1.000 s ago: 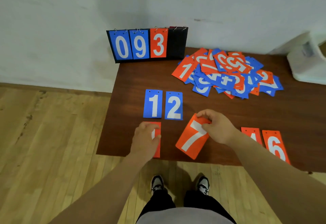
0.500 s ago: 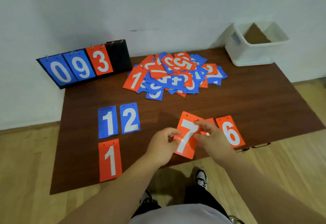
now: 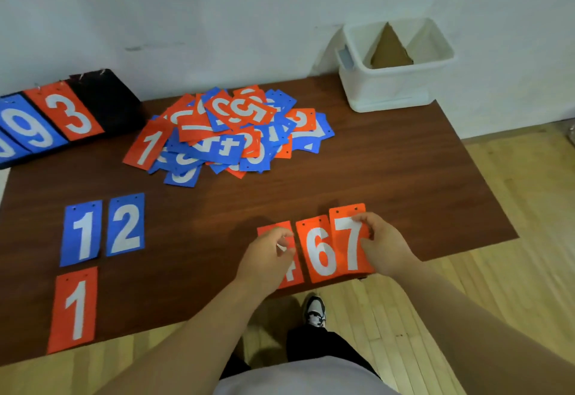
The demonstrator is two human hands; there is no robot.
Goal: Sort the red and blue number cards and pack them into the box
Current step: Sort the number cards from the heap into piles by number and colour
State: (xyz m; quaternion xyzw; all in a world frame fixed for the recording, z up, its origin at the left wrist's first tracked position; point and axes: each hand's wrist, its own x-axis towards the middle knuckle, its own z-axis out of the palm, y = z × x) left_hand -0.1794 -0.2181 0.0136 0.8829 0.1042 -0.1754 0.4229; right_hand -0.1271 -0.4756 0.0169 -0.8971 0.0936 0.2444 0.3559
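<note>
Red 7 card (image 3: 348,239) sits pinched in the right hand (image 3: 384,243) grip, beside red 6 card (image 3: 319,251).

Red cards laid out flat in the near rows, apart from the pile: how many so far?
4: a red 1 near left under the blue cards, then a card partly under the left hand, a red 6, and a red 7 at the right hand.

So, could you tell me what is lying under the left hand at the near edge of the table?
Under the left hand lies a red card, left of the red 6 card. Only its edges and a white fragment resembling a 4 show; the hand covers the rest.
</note>
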